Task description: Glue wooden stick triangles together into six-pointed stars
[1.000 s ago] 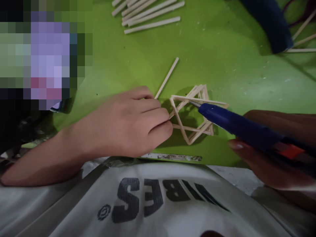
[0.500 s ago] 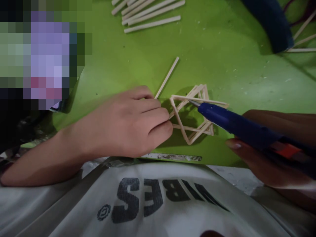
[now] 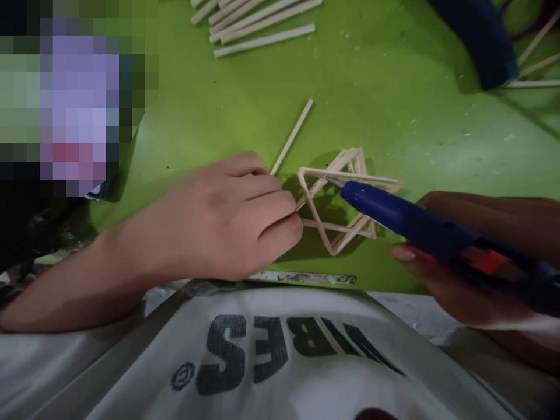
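A small frame of thin wooden sticks (image 3: 315, 213), glued into overlapping triangles, stands on the green tabletop. At its left corner is my left hand (image 3: 245, 216), fingers curled and closed on the frame; the fingertips are hidden. A single loose stick (image 3: 293, 134) slants up from beside my left index finger, its lower end out of sight. My right hand (image 3: 437, 274) is wrapped round a blue hot glue gun (image 3: 402, 219) with an orange-red part. The gun's metal nozzle (image 3: 335, 181) points left, close to the frame's upper stick; whether they touch I cannot tell.
Several wooden sticks (image 3: 266, 26) lie at the back. A dark blue curved object (image 3: 481, 44) stands at the back right, with more sticks (image 3: 536, 83) beside it. A flat, stained strip (image 3: 306, 277) lies along the near table edge (image 3: 406, 293). A blurred-out area covers the upper left.
The glue gun and my right hand have shifted slightly left, the nozzle moving along the upper stick. My left hand stays closed on the frame. The whole view has shifted a little.
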`<state>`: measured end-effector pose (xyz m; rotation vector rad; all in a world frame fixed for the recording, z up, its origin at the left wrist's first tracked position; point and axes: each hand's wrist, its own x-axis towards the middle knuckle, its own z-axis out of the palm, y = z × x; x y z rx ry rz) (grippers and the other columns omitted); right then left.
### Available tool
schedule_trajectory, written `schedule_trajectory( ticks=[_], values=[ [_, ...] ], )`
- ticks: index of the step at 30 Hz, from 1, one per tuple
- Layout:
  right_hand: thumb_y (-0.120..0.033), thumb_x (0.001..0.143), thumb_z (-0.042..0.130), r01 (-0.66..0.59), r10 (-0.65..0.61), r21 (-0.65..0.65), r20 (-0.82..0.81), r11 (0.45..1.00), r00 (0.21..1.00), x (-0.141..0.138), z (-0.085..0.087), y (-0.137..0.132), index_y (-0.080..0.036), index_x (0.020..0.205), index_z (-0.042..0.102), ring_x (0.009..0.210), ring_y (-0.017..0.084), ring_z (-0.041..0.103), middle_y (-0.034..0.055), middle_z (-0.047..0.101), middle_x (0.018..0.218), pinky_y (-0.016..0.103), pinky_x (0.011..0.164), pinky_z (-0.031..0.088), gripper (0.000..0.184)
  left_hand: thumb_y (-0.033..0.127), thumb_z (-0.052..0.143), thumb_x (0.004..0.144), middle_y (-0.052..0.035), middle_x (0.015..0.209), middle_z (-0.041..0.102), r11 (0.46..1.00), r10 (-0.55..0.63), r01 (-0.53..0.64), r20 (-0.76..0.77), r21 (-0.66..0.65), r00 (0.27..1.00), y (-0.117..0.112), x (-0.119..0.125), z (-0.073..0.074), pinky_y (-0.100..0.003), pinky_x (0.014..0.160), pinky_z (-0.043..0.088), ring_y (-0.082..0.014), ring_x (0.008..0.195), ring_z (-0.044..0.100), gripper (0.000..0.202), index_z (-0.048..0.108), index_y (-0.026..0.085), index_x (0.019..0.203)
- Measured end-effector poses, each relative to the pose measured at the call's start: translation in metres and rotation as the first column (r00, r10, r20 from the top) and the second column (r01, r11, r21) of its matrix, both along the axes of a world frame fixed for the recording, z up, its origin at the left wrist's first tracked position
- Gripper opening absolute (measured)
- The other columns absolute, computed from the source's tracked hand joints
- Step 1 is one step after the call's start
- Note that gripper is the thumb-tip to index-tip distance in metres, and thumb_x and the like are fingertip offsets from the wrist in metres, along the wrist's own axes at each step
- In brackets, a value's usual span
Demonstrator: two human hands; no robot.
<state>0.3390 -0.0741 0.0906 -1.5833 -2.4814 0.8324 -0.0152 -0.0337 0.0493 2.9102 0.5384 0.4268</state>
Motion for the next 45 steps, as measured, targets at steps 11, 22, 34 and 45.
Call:
schedule_trajectory(
  ticks=[11, 22, 34, 45],
  values=[
    [-0.031, 0.101, 0.064, -0.09, 0.09, 0.003, -0.053, 0.996, 0.995, 0.007, 0.0, 0.002, -0.037, 0.09, 0.058, 0.049, 0.018, 0.04, -0.0055, 0.062, 0.069, 0.037, 0.057, 0.04, 0.013, 0.007, 0.064, 0.124, -0.0024, 0.103, 0.09, 0.998, -0.032, 0.034, -0.027, 0.047, 0.999, 0.004, -0.001, 0.0, -0.038, 0.084, 0.065, -0.0198, 0.088, 0.079, 0.031, 0.085, 0.021, 0.106],
    [-0.033, 0.104, 0.069, -0.073, 0.075, 0.037, -0.062, 0.997, 0.995, 0.014, -0.003, 0.0, -0.034, 0.085, 0.061, 0.052, 0.016, 0.044, -0.0052, 0.057, 0.068, 0.037, 0.054, 0.036, 0.021, 0.007, 0.064, 0.123, -0.0024, 0.102, 0.088, 0.999, -0.002, 0.0, -0.052, -0.035, 0.999, 0.0, -0.002, 0.001, -0.04, 0.089, 0.066, -0.0207, 0.091, 0.079, 0.031, 0.085, 0.023, 0.107],
    [-0.031, 0.092, 0.085, -0.05, 0.085, 0.143, -0.251, 0.988, 0.964, 0.014, -0.005, 0.01, -0.032, 0.101, 0.079, 0.038, 0.012, 0.061, -0.0046, 0.075, 0.069, 0.025, 0.034, 0.041, 0.011, 0.006, 0.057, 0.123, -0.0021, 0.109, 0.089, 0.988, 0.031, -0.052, -0.142, -0.143, 0.989, 0.0, -0.003, 0.002, -0.044, 0.1, 0.068, -0.0228, 0.099, 0.082, 0.039, 0.09, 0.027, 0.115],
    [-0.016, 0.077, 0.091, 0.272, -0.15, 0.129, -0.58, 0.953, 0.801, 0.009, -0.032, 0.007, -0.028, 0.09, 0.085, 0.06, 0.016, 0.069, -0.0011, 0.083, 0.08, 0.035, 0.053, 0.05, 0.019, 0.005, 0.062, 0.123, -0.0021, 0.109, 0.093, 0.992, 0.119, -0.122, -0.136, -0.013, 0.983, -0.004, -0.005, -0.003, -0.041, 0.095, 0.068, -0.0211, 0.091, 0.082, 0.034, 0.09, 0.022, 0.113]
  ],
)
